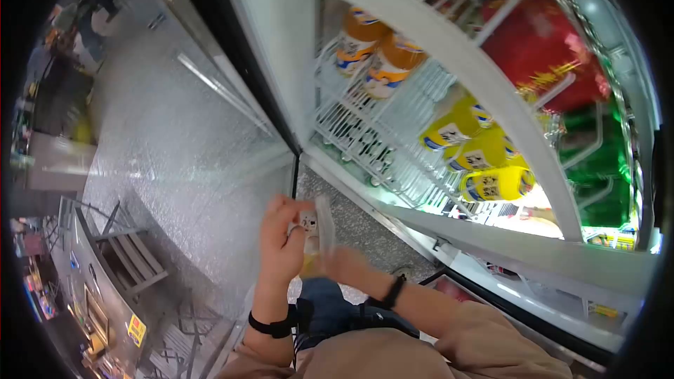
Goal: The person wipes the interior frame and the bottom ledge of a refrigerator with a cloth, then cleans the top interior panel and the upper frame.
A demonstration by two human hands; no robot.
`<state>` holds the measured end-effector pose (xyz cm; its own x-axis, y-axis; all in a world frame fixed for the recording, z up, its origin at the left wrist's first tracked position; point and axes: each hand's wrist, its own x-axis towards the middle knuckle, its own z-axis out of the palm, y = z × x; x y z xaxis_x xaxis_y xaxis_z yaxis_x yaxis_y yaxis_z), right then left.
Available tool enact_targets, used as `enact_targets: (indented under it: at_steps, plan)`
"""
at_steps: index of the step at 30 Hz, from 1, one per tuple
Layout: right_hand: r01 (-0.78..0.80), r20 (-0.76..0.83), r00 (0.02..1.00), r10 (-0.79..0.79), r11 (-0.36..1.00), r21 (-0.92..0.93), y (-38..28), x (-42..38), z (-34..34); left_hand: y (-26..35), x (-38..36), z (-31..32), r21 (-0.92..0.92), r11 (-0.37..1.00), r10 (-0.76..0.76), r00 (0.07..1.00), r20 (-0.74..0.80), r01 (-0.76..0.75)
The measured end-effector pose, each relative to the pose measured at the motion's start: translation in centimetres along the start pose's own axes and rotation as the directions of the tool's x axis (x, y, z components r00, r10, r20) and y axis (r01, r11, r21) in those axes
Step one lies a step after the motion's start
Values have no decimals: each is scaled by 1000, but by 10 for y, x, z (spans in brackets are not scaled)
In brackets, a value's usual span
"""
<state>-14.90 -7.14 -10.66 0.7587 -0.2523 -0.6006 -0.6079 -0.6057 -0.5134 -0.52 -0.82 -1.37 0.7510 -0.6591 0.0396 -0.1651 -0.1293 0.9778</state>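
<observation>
Both of my hands meet in front of an open drinks fridge [491, 238]. My left hand [279, 242] grips a small clear plastic bottle [319, 224] with a white label, held roughly upright. My right hand [345, 263] is blurred and wraps the bottle's lower part from the right. Each wrist wears a black band. The bottle's base is hidden by my fingers. The fridge's lower wire shelf [358, 137] lies just above and to the right of my hands.
The fridge's glass door [175, 140] stands open to the left. On the wire shelves lie orange bottles [372, 49] and yellow bottles [477, 161], with red packs [544, 49] and green packs [597, 168] further right. Shop furniture shows reflected in the glass at the lower left.
</observation>
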Motion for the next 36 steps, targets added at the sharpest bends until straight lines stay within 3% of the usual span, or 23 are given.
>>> enact_targets:
  at_steps: [2, 6, 8, 9, 11, 12, 13, 15, 16, 17, 19, 20, 21, 22, 24, 25, 26, 27, 29, 31, 33, 35, 36]
  plan:
    - [111, -337, 935, -111, 994, -20, 37, -42, -36, -2, -8, 14, 190, 981, 2, 987, 162, -33]
    - [7, -292, 956, -31, 996, -83, 22, -140, -137, 36, -31, 85, 165, 890, 374, 888, 267, -425]
    - [-73, -291, 956, 36, 990, -117, 20, -179, -152, 58, -50, 105, -110, 982, 190, 838, 512, -156]
    - [-90, -330, 943, 47, 989, -119, 19, -198, -159, 69, -55, 109, -128, 974, 228, 821, 524, -189]
    - [59, -392, 918, 57, 959, 277, 25, -230, -168, 90, -58, 111, -192, 927, -59, 631, 773, 322]
    - [70, -384, 913, 142, 870, 488, 35, -241, -164, 108, -60, 117, -203, 947, -52, 741, 669, 250]
    - [84, -404, 904, 138, 871, 484, 39, -254, -165, 116, -56, 119, -204, 952, -34, 740, 672, 229]
    - [367, -459, 858, 230, 352, 861, 50, -277, -165, 123, -45, 126, -318, 945, 66, 908, 414, 76]
    - [346, -442, 843, 307, 319, 882, 53, -287, -169, 127, -37, 130, -366, 930, 109, 940, 324, 18]
    - [371, -464, 831, 306, 315, 873, 53, -293, -171, 131, -36, 135, -364, 931, 133, 933, 333, -3]
    - [394, -618, 742, 260, 576, 716, 51, -304, -174, 152, -35, 148, -413, 887, 406, 777, 481, -208]
    - [414, -637, 725, 263, 573, 708, 47, -308, -176, 171, -49, 152, -361, 900, 421, 702, 574, -244]
    - [349, -674, 694, 251, 702, 620, 37, -314, -180, 194, -62, 158, -363, 896, 431, 689, 582, -254]
    - [272, -712, 664, 229, 812, 516, 31, -318, -182, 209, -75, 165, -357, 831, 556, 621, 552, -427]
    - [304, -707, 659, 258, 768, 564, 23, -323, -187, 214, -81, 167, -341, 726, 673, 515, 531, -597]
    - [321, -686, 670, 282, 723, 611, 21, -324, -188, 205, -81, 166, -458, 813, 572, 646, 506, -361]
    - [470, -729, 637, 251, 622, 626, 32, -319, -182, 201, -80, 163, -562, 821, 436, 747, 502, -102]
    - [483, -739, 627, 247, 621, 618, 32, -323, -181, 209, -74, 158, -561, 820, 447, 739, 503, -115]
    - [665, -631, 646, 430, 89, 742, 32, -334, -183, 231, -60, 143, -620, 785, 187, 946, 264, 17]
    - [684, -672, 613, 415, 147, 715, 43, -342, -183, 229, -42, 131, -638, 768, 160, 952, 262, 47]
    - [768, -721, 578, 382, 45, 639, 42, -353, -189, 217, -29, 127, -658, 749, 129, 958, 256, 75]
    - [764, -750, 597, 285, 84, 640, 41, -366, -199, 205, -20, 127, -624, 763, 489, 783, 385, -169]
    - [787, -789, 580, 201, 112, 607, 37, -372, -204, 210, -21, 126, -626, 759, 495, 784, 375, -179]
